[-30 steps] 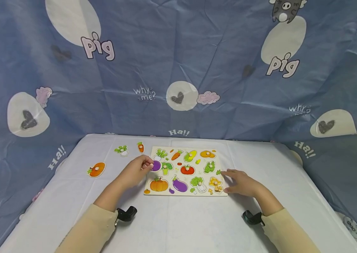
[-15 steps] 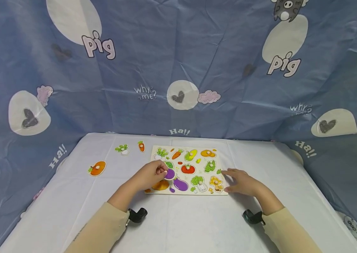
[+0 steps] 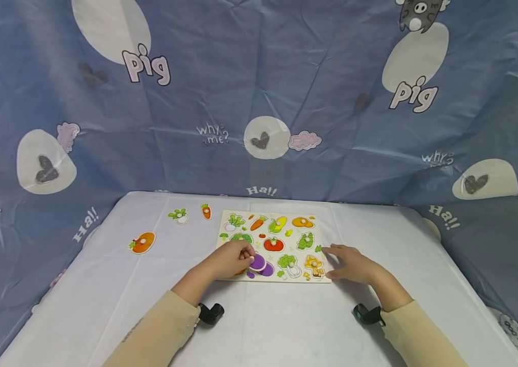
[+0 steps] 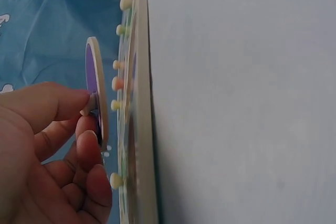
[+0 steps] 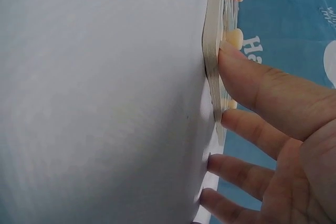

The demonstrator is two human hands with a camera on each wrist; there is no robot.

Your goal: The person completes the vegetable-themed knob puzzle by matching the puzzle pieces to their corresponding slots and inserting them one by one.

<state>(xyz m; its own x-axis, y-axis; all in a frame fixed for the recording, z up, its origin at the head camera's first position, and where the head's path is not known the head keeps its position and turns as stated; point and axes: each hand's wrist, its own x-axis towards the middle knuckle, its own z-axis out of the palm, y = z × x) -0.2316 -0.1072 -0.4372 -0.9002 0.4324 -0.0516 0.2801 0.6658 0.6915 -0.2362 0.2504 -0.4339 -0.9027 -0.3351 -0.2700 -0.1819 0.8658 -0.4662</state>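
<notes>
My left hand pinches the small knob of an eggplant puzzle piece between thumb and finger. In the left wrist view the purple piece stands on edge, apart from the knobs on the vegetable puzzle board. Seen from the head, it overlaps the printed purple eggplant at the board's lower middle. My right hand rests at the board's right edge, fingers extended and spread. Its thumb touches the board's rim in the right wrist view. The left hand hides the board's lower left.
Left of the board, loose on the white tablecloth, lie a pumpkin piece, a turnip piece and a carrot piece. Several knobbed pieces sit in the board, including a tomato. A blue curtain hangs behind the table.
My left hand has carried the eggplant piece rightward and toward me, from the board's left edge to over the printed eggplant. The right hand has stayed in place.
</notes>
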